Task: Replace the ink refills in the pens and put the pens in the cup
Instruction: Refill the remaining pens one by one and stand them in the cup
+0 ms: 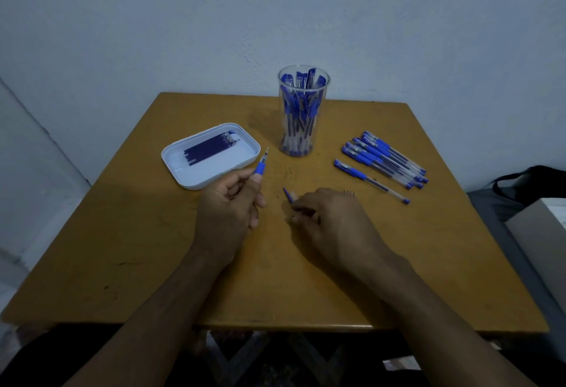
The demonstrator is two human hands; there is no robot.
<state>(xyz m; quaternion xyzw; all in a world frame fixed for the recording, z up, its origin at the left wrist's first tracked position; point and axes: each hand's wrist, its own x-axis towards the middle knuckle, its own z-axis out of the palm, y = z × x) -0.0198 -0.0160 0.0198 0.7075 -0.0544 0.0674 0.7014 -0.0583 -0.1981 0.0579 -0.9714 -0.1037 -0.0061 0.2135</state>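
Holding a pen (261,166) tip-up in the left hand (229,203), the right hand (329,216) apparently pinching its cap (288,195) for recapping; cup (303,111) waits beyond.

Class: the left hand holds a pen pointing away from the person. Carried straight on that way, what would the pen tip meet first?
Probably the near right corner of the white tray: the pen in the left hand points just beside it. Height above the table is unclear, so it might pass over.

Blue-capped pens (379,161); clear cup (301,111); white tray (183,172); ochre table (122,233); dark-blue refills (208,147).
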